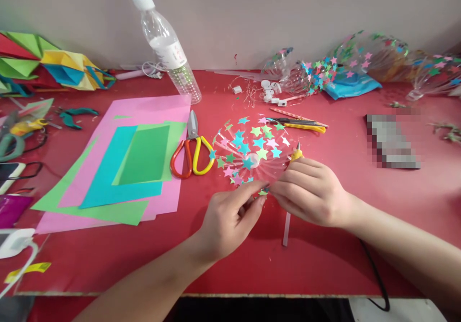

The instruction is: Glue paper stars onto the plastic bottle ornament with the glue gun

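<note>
A clear plastic bottle cut into splayed strips [268, 164] lies on the red table, dotted with pink, blue and green paper stars. At its near edge my left hand [232, 218] is closed in a pinch around a small green star [263, 192], apparently at a strip's end. My right hand [315, 192] is closed too, fingertips meeting the left ones; what they pinch is hidden. A glue gun's yellow nozzle [297, 153] shows beyond the right knuckles, and a glue stick [286, 229] pokes out below. Whether that hand grips the gun or only covers it, I cannot tell.
Left of the strips lie red-and-yellow-handled scissors [192, 154] and stacked coloured paper [144, 154]. A bottle [171, 48] stands behind. A yellow cutter [306, 126] lies beyond, a blurred dark object [392, 142] at right. More star-covered bottles [370, 53] line the wall.
</note>
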Demonstrator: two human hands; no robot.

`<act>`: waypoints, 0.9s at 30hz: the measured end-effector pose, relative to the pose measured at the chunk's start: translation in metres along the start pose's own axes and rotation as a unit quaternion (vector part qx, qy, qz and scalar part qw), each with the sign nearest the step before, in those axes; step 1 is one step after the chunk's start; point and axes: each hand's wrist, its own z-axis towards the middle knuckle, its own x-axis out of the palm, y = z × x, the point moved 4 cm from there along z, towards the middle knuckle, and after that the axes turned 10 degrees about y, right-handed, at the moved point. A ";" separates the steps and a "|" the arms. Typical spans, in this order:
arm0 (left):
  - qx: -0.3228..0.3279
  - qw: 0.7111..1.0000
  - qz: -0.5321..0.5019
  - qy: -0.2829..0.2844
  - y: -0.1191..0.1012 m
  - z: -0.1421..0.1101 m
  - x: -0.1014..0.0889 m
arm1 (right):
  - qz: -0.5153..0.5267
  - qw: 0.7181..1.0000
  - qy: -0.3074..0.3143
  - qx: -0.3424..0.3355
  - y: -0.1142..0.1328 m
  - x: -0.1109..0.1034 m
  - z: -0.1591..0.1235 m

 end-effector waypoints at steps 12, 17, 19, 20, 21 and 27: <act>0.001 1.000 0.015 -0.001 -0.002 0.000 -0.002 | 0.012 1.000 -0.009 0.014 0.001 0.002 0.000; 0.004 1.000 0.013 -0.007 -0.003 0.001 -0.002 | 0.012 1.000 -0.006 0.024 0.002 0.002 0.001; 0.004 1.000 0.009 -0.009 -0.003 0.000 -0.001 | 0.014 1.000 -0.008 0.026 0.001 0.002 0.001; 0.001 1.000 0.006 -0.009 -0.002 0.000 -0.001 | 0.015 0.999 -0.009 0.027 0.001 0.002 0.002; -0.002 1.000 0.001 -0.008 -0.001 0.000 -0.001 | 0.016 0.999 -0.010 0.028 0.001 0.002 0.002; -0.029 0.998 -0.052 -0.010 -0.001 0.001 -0.001 | 0.021 0.999 -0.011 0.043 0.001 0.003 0.002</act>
